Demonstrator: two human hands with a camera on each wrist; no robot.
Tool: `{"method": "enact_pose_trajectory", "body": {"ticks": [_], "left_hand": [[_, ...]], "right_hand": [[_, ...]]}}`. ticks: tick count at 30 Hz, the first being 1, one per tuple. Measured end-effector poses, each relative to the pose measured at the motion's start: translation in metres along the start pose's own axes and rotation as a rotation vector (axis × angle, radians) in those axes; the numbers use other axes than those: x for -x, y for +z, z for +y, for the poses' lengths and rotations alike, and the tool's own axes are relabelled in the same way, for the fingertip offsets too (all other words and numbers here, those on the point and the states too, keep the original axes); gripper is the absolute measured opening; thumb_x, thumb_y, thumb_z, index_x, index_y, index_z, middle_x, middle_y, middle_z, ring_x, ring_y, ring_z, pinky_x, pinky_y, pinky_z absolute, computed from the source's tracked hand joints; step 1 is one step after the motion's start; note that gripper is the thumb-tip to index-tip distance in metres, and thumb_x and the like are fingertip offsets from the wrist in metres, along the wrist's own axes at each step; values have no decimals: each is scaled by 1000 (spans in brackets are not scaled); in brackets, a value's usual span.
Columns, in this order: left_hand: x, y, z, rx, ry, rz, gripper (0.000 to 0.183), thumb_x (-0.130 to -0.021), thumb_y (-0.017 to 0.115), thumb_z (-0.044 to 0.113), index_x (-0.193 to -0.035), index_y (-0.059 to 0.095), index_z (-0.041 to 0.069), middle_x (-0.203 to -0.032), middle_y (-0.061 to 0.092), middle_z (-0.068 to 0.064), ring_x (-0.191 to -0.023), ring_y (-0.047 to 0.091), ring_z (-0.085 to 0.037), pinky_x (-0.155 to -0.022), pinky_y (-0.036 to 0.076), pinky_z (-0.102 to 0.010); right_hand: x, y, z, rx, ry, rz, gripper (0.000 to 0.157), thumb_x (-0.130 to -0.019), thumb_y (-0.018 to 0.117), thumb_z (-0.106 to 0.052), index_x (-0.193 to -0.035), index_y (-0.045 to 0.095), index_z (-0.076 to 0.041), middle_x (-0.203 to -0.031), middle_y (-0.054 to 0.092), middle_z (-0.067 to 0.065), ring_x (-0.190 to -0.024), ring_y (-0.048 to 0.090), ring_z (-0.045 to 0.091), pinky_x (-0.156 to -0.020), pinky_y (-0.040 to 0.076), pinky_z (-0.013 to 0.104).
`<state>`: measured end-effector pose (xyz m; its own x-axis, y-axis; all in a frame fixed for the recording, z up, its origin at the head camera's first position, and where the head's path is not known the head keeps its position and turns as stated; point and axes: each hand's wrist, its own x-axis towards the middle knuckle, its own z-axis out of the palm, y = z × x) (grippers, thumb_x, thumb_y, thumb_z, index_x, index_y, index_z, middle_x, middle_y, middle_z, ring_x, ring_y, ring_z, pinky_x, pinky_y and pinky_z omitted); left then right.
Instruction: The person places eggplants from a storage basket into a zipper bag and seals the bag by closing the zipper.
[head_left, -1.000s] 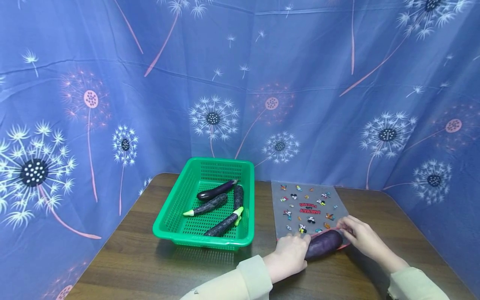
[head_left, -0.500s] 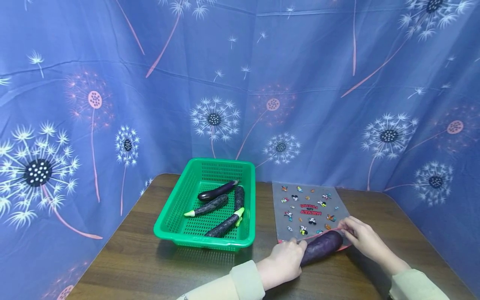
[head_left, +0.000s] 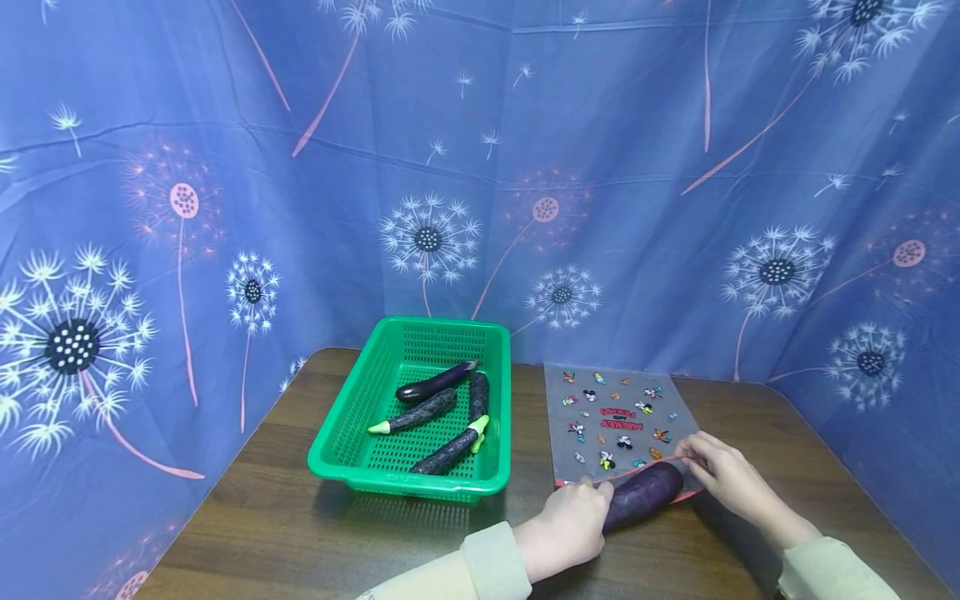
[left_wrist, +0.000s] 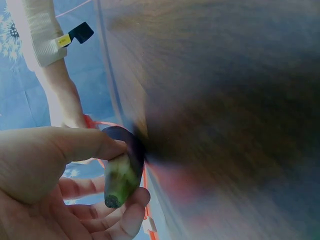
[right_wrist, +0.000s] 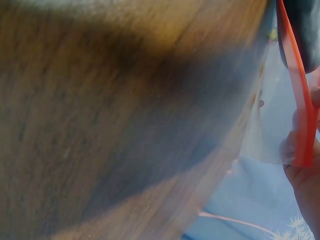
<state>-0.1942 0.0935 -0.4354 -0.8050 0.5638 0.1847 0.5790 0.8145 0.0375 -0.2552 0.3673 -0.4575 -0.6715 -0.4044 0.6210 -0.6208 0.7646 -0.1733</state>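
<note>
My left hand (head_left: 566, 529) grips a dark purple eggplant (head_left: 645, 496) near its stem end. In the left wrist view the thumb lies along its green cap (left_wrist: 122, 180), with curled fingers on the other side. The eggplant's rounded far end sits at the red-edged mouth of a clear zip bag (head_left: 558, 417) printed with cartoon figures, between the two edges. At the mouth's right corner, my right hand (head_left: 723, 475) pinches the bag's edge. The right wrist view catches the red strip (right_wrist: 298, 90) by the fingers, with the eggplant's dark end behind it; most of that hand is out of frame.
Left of the bag, a green plastic basket (head_left: 324, 446) holds several eggplants (head_left: 435, 383), some dark and textured with pale green caps. Both stand on a brown wooden table (head_left: 247, 517). A blue dandelion-print cloth (head_left: 480, 275) hangs behind and at both sides.
My left hand has shifted slightly left and toward me, along the eggplant, which has also slid a little that way. More of the bag's red edge shows. The right hand stays put.
</note>
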Motion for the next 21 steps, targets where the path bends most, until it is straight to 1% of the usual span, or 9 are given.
{"method": "enact_pose_trajectory", "body": {"ticks": [6,11,14,19,20,21], "left_hand": [[-3,1,3,-9,-21,6,41,-65,81,31,-96,56,20,-81,60,3,-68,59,-9,-51,46,-24],[-5,1,4,-34,-19,12,41,-65,81,33,-95,57,20,-82,60,4,-67,59,-10,-51,45,-24],[-7,0,7,-45,-12,1,40,-66,80,34,-96,58,20,-84,60,4,-68,58,-9,-54,45,-23],[-10,0,10,-52,-9,1,39,-67,80,34,-96,59,20,-84,60,4,-67,57,-8,-54,45,-22],[-11,0,10,-56,-9,7,39,-67,80,34,-95,58,20,-83,59,4,-67,57,-8,-54,44,-22],[-11,0,11,-60,-12,11,39,-66,80,34,-95,58,20,-82,59,4,-66,57,-8,-52,44,-22]], "right_hand": [[-1,0,-1,-8,0,1,37,-65,76,10,-80,60,-19,-75,50,-16,-67,41,-8,-58,32,11],[-2,1,-1,-7,-1,5,36,-66,75,10,-79,59,-19,-76,51,-15,-68,42,-7,-58,33,10],[-2,1,0,-13,-5,7,36,-66,75,10,-79,59,-19,-76,52,-14,-68,43,-7,-58,33,10],[-3,0,1,-26,-20,11,35,-66,74,10,-79,59,-19,-77,52,-13,-65,39,-8,-55,31,9],[-3,0,1,-30,-24,13,34,-67,74,9,-79,59,-18,-77,52,-13,-65,38,-8,-55,30,9],[-3,0,0,-33,-28,14,30,-70,74,6,-79,59,-18,-77,52,-13,-64,37,-8,-54,30,9]]}}
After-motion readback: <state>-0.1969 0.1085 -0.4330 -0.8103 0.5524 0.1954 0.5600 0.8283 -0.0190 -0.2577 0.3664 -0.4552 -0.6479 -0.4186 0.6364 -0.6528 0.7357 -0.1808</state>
